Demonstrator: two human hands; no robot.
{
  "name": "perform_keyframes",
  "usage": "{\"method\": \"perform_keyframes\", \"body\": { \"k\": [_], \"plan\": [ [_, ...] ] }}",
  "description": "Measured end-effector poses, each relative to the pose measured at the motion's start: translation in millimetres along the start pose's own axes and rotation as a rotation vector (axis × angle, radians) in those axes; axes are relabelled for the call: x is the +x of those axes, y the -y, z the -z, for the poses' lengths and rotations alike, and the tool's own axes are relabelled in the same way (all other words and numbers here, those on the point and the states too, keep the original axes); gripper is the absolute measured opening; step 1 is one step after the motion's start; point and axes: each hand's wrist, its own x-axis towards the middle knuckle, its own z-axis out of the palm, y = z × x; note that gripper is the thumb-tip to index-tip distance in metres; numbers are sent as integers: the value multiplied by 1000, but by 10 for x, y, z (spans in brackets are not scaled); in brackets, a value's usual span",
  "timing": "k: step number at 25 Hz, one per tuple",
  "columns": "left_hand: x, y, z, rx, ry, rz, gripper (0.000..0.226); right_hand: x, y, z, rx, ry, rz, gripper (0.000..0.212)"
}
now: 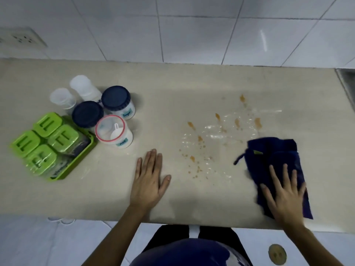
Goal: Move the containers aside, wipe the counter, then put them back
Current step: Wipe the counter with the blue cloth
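While pressing flat with fingers spread on the blue cloth (pixel 276 166), right hand (pixel 284 194) nearest the work; left hand (pixel 148 181) flat, fingers together, on bare counter (pixel 192 83). Spill (pixel 215 139) ahead-left of cloth. Containers (pixel 92 114) grouped far left.

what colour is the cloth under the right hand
Dark navy blue cloth, seen in the head view.

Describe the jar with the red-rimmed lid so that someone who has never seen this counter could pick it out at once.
Start at the green tray of green-lidded boxes on the left of the beige counter. Just to its right stands a cluster of round jars, and the red-rimmed jar is the one nearest the counter's front edge. Unlike the two dark-blue-lidded jars behind it, its lid is clear, ringed in red, showing a white scoop inside.
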Motion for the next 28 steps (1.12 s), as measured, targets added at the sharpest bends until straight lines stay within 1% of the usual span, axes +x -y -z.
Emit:
{"method": "perform_keyframes", "body": {
  "k": [1,4,6,8,9,11,14,16,17,19,20,21,23,24,26,28],
  "plan": [
    [-13,20,-1,-11,-6,4,72,-19,257,-56,7,-11,18,71],
    [4,21,11,-31,3,8,79,19,1101,-226,-10,-19,237,58],
    [-2,29,8,-45,0,22,80,113,1645,-313,-48,-17,376,57],
    [-20,31,11,-48,1,30,79,212,1990,-333,-64,-11,426,58],
    [-10,20,12,-53,-7,28,78,280,2025,-338,-55,-7,422,58],
    [-7,17,16,-72,-14,18,76,334,1857,-328,-22,16,423,57],
    [-3,27,11,-105,-46,12,73,379,1154,-185,-18,6,426,55],
    [9,34,4,-119,-57,16,71,430,651,-63,-5,20,369,58],
    [9,39,1,-129,-62,20,70,426,539,-25,9,29,309,59],
    [18,39,-2,-146,-69,27,70,410,736,-74,-13,-6,212,58],
    [21,36,1,-152,-68,24,70,388,995,-138,-32,-30,228,56],
    [17,38,1,-164,-79,20,69,370,1327,-218,-44,-46,304,55],
    [2,52,-11,-221,-120,25,67,355,2009,-379,-67,-43,554,58],
    [2,59,-16,-248,-134,45,66,390,2289,-426,-69,-22,645,58],
    [4,60,-26,-270,-151,104,67,545,2562,-433,-41,-6,696,55],
    [24,49,-16,-264,-164,142,68,738,2414,-382,-29,-21,688,54]
  ]
}}
